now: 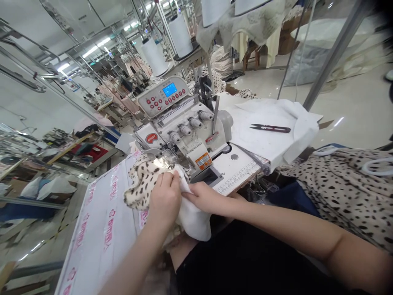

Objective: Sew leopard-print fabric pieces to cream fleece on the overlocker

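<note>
In a garment workshop under long strip lights (93, 50), a person works at a white surface (98, 233) printed with pink marks. Nearest, the left hand (164, 199) and right hand (201, 196) sit close together just in front of an overlock sewing machine (187, 131). The left grip presses down firmly, fingers spread over a piece of leopard-print fabric (144, 184). The right grip is a narrow pinch on white fabric (193, 219), which bunches against the spotted piece under the hands. The leopard-print fabric lies on the surface, its far edge reaching the machine's presser foot (162, 164). To the right, beside the right forearm, a heap of spotted beige cloth (344, 192) spills over the edge of the workstation.

Just beyond the hands, a metal ruler strip (236, 182) runs along the machine's table. Farther right, a loose pile of white cloth (260, 110) carries a pair of black thread snips (270, 128). The machine's control panel (162, 96) glows with a blue display, and two large white thread cones (181, 36) stand behind it. Farther off, garments hang along rows of workstations (123, 78) to the left, while a pale tiled floor (356, 110) stretches away to the right.
</note>
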Tool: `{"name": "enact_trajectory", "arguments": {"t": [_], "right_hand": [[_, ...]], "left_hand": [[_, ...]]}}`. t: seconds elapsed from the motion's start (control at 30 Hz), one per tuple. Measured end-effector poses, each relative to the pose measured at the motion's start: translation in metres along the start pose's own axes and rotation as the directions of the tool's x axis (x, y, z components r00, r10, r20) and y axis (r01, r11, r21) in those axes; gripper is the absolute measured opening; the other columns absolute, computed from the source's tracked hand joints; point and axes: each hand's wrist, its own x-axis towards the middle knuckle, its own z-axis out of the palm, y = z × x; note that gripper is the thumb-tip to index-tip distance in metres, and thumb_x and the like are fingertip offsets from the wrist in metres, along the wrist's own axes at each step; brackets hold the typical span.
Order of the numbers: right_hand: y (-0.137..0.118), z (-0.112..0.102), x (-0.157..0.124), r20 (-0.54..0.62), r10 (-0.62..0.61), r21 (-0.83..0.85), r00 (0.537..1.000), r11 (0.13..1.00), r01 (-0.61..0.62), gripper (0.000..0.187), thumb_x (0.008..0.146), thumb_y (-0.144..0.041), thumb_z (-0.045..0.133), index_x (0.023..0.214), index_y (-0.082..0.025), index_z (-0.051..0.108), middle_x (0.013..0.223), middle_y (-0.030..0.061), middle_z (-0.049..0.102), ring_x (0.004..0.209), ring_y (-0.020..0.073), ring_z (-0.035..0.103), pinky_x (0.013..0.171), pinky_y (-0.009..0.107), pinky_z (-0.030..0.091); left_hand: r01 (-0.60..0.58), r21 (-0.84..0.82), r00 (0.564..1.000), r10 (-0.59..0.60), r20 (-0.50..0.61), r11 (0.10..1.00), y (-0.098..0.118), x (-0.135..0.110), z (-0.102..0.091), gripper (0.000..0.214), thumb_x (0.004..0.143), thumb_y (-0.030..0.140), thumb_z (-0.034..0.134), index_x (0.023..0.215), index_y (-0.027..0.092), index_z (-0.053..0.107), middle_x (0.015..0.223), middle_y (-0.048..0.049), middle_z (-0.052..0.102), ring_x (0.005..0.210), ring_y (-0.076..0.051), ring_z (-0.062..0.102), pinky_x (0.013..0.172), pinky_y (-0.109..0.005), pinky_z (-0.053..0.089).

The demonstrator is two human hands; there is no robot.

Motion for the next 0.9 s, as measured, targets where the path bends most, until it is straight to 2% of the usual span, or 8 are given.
{"name": "enact_trajectory", "arguments": {"t": [0.13,0.23,0.3,0.43,0.53,0.67,0.77,0.9], "right_hand": [[-0.001,-0.002,0.009,-0.038,-0.024,-0.049,0.999,0.999,0.022,0.028,0.083,-0.027,0.049,0.058,-0.014,0.048,0.058,0.0011,0.052,0.056,0.0112,0.046,0.052,0.021,0.028],[-0.002,-0.004,0.006,-0.041,-0.014,-0.035,0.999,0.999,0.013,0.03,0.083,-0.027,0.049,0.057,-0.014,0.045,0.056,-0.0003,0.049,0.055,0.0099,0.044,0.051,0.021,0.026],[-0.003,-0.006,0.002,-0.025,0.013,-0.03,1.0,0.999,-0.013,0.031,0.084,-0.028,0.049,0.056,-0.014,0.043,0.055,-0.0009,0.048,0.055,0.0094,0.044,0.051,0.021,0.025],[-0.001,-0.004,-0.004,0.005,0.033,-0.037,0.999,0.999,-0.033,0.033,0.084,-0.028,0.048,0.055,-0.014,0.041,0.055,-0.0011,0.047,0.054,0.0089,0.044,0.051,0.021,0.025],[0.001,0.0,-0.004,0.002,0.031,-0.02,1.0,0.999,-0.031,0.032,0.085,-0.028,0.048,0.056,-0.014,0.042,0.056,-0.0003,0.049,0.055,0.0096,0.046,0.052,0.021,0.026],[0.002,0.002,-0.004,-0.007,0.021,0.01,1.0,1.0,-0.021,0.028,0.084,-0.027,0.048,0.06,-0.014,0.046,0.06,0.001,0.052,0.059,0.0108,0.048,0.054,0.021,0.028],[0.003,0.002,-0.003,-0.004,0.023,0.007,1.0,1.0,-0.023,0.028,0.084,-0.027,0.048,0.059,-0.014,0.045,0.059,0.0004,0.051,0.057,0.0105,0.047,0.053,0.021,0.027],[0.002,0.002,-0.003,-0.003,0.028,0.013,1.0,1.0,-0.028,0.03,0.084,-0.027,0.048,0.058,-0.014,0.044,0.057,-0.0004,0.049,0.057,0.0104,0.046,0.053,0.021,0.027]], "left_hand": [[0.056,-0.07,0.998,-0.057,-0.014,0.996,-0.005,0.004,0.004,0.02,0.083,0.016,0.043,0.094,0.009,0.059,0.072,-0.0065,0.049,0.07,-0.018,0.044,0.063,-0.029,0.041],[0.105,-0.186,0.993,-0.115,-0.04,0.977,-0.003,-0.004,-0.003,0.027,0.078,0.01,0.044,0.103,0.008,0.056,0.089,-0.0109,0.054,0.084,-0.019,0.048,0.075,-0.032,0.043],[0.167,-0.201,0.982,-0.181,-0.054,0.965,-0.002,-0.014,-0.012,0.028,0.075,0.007,0.044,0.101,0.008,0.055,0.098,-0.013,0.053,0.093,-0.022,0.047,0.084,-0.036,0.041],[0.272,-0.195,0.959,-0.283,-0.031,0.942,-0.004,-0.025,-0.024,0.019,0.076,0.007,0.042,0.089,0.011,0.055,0.09,-0.0106,0.053,0.088,-0.021,0.049,0.079,-0.035,0.042],[0.317,-0.261,0.947,-0.32,0.032,0.912,-0.004,-0.024,-0.021,0.019,0.08,0.01,0.039,0.093,0.011,0.053,0.085,-0.0085,0.051,0.084,-0.019,0.05,0.074,-0.03,0.043],[0.317,-0.314,0.946,-0.321,0.04,0.895,-0.003,-0.022,-0.009,0.025,0.083,0.025,0.048,0.101,0.009,0.053,0.084,-0.0076,0.051,0.079,-0.017,0.049,0.071,-0.029,0.043],[0.292,-0.295,0.954,-0.299,0.022,0.91,-0.003,-0.02,-0.008,0.025,0.083,0.021,0.046,0.103,0.011,0.057,0.077,-0.005,0.049,0.071,-0.016,0.048,0.065,-0.028,0.041],[0.229,-0.178,0.968,-0.243,-0.06,0.957,0.004,-0.008,-0.014,0.019,0.079,0.016,0.048,0.089,0.013,0.064,0.071,-0.0055,0.048,0.07,-0.019,0.044,0.062,-0.032,0.036]]}}
